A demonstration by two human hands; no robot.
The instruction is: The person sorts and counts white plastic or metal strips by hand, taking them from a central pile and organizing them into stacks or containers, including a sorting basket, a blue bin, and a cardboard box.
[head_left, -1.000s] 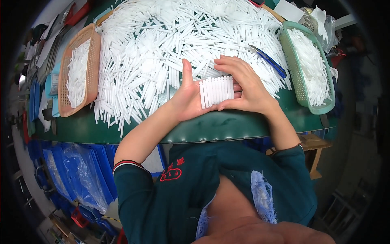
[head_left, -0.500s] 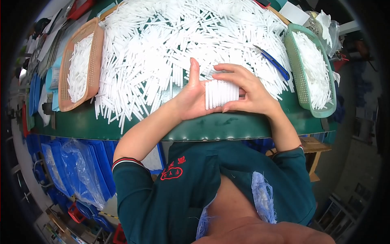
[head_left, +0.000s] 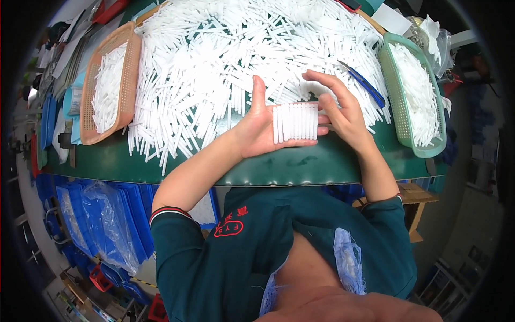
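My left hand [head_left: 254, 133] lies palm up over the table's near edge, its thumb raised. Across its palm and fingers rests a flat row of short white sticks [head_left: 295, 122], set side by side with their ends nearly level. At the row's right end is my right hand [head_left: 347, 115], its fingers spread and bent, with nothing seen in its grasp. Its lower fingertips come close to the left fingertips; whether they touch I cannot tell. Beyond both hands a large heap of loose white sticks [head_left: 214, 70] covers the table.
A peach basket [head_left: 129, 80] at the left and a green basket [head_left: 398, 102] at the right hold more white sticks. A blue utility knife [head_left: 367, 87] lies on the heap's right side. The green tabletop [head_left: 300, 169] shows along the near edge.
My right hand has let go of the row of white sticks, lifting its thumb and fingers away to the right. My left hand has stayed almost in place beneath the sticks.
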